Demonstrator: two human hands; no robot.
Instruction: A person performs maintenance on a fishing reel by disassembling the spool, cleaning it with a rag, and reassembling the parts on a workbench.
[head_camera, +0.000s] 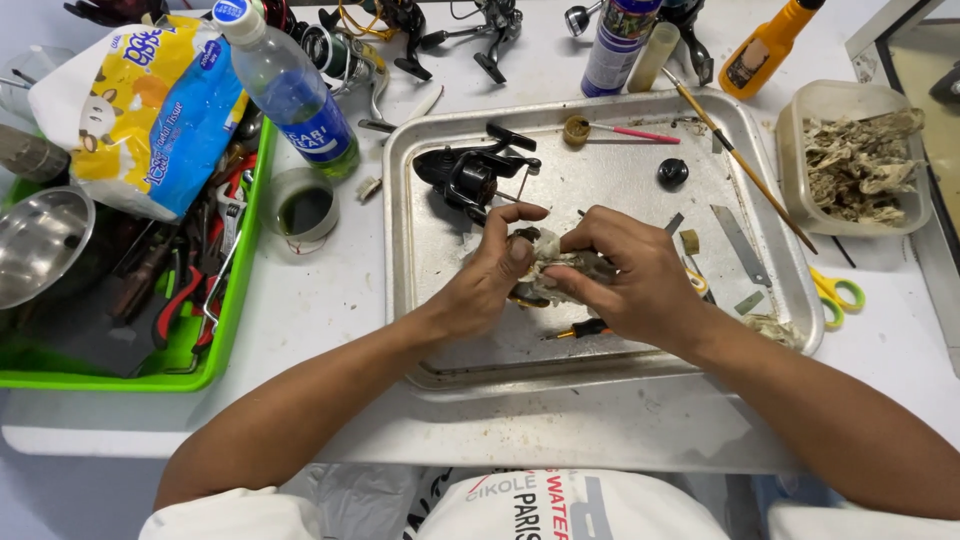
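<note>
Both hands close on one small thing over the middle of the metal tray: the left hand pinches its left end between thumb and fingers, and the right hand wraps its right end. The thing is a small part bundled in a crumpled, stained tissue; a dark, yellow-edged bit shows under the left fingers. The bundle's long axis runs roughly left to right across the tray, though the part's own facing is hidden by the paper.

In the tray also lie a black fishing reel just beyond the left hand, a small screwdriver below the hands, a round black knob and thin metal strips. A plastic tub to the right holds used, dirty tissue wads. On the left of the worktop, a green tray is heaped with pliers and other tools, a steel bowl and a tissue pack.
</note>
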